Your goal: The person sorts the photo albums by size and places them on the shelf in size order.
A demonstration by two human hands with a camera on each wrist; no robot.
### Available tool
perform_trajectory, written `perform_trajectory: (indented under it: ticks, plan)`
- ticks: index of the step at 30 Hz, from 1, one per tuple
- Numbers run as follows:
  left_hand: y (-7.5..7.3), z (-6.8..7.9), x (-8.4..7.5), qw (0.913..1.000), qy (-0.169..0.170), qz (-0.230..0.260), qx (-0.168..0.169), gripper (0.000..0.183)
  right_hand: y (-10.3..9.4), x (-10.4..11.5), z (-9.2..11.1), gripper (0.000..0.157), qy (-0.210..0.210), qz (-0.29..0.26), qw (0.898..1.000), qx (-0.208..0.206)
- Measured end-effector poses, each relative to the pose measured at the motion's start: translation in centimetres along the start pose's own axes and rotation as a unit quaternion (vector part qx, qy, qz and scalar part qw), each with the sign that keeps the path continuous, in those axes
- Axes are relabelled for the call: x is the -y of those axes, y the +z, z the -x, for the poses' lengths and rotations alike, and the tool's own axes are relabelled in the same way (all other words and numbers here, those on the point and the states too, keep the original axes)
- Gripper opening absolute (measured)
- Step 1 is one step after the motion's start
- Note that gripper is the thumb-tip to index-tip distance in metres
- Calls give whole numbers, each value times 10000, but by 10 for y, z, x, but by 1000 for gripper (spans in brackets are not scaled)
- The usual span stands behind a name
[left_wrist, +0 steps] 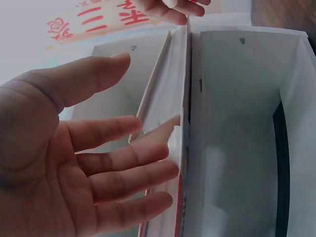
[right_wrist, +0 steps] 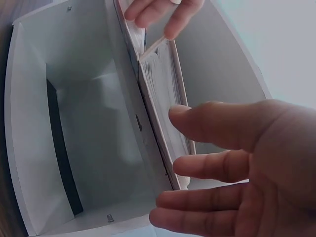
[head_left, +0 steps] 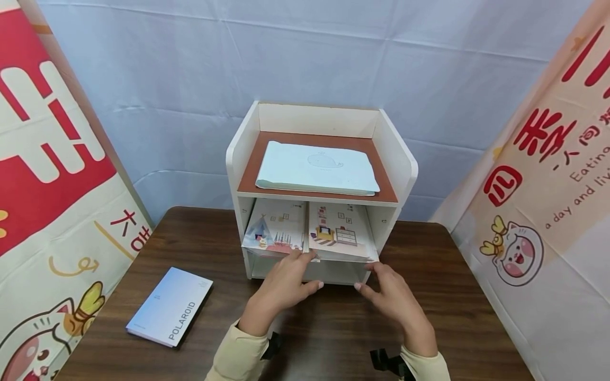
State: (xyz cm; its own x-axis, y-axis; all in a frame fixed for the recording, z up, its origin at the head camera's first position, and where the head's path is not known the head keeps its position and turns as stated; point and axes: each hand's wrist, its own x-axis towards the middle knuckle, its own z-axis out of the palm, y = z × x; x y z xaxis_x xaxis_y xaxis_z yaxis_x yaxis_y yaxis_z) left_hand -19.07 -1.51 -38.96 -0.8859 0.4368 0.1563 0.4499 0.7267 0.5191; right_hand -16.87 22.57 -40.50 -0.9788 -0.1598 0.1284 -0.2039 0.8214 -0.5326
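A white desk shelf (head_left: 236,159) stands on a dark wooden table (head_left: 457,296). Two illustrated books lie side by side on its middle level, jutting out at the front: the left book (head_left: 276,226) and the right book (head_left: 341,230). My left hand (head_left: 286,286) reaches under them, its straight fingers touching their front edge near the seam; the left wrist view shows this left hand (left_wrist: 89,173) with an open palm beside the book edge (left_wrist: 165,103). My right hand (head_left: 393,296) is open with its fingertips at the right book's front corner. In the right wrist view the right hand (right_wrist: 247,173) hovers by the book pages (right_wrist: 165,94).
A pale blue book with a whale drawing (head_left: 316,168) lies on the shelf's brown top level. A light blue "POLAROID" book (head_left: 169,307) lies on the table at the left. Printed banners stand at both sides, with a pale cloth backdrop behind.
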Motion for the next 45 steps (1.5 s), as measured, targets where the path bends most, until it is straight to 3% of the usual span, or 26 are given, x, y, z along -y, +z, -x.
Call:
perform_trajectory:
  ticks: [17, 27, 39, 45]
  plan:
    - [1, 16, 16, 9993, -43, -358, -52, 55, 14, 16, 2, 41, -284, 139, 9994, 160]
    - [-2, 34, 43, 9960, 108, -885, 23, 44, 27, 29, -1, 35, -651, 312, 9955, 608]
    - [-6, 53, 81, 9876, -451, -1496, -172, 42, 46, 42, 4, 40, -1401, 325, 9849, 962]
    - [-9, 63, 97, 9847, -679, -1595, -180, 42, 56, 50, 5, 44, -1431, 311, 9804, 1321]
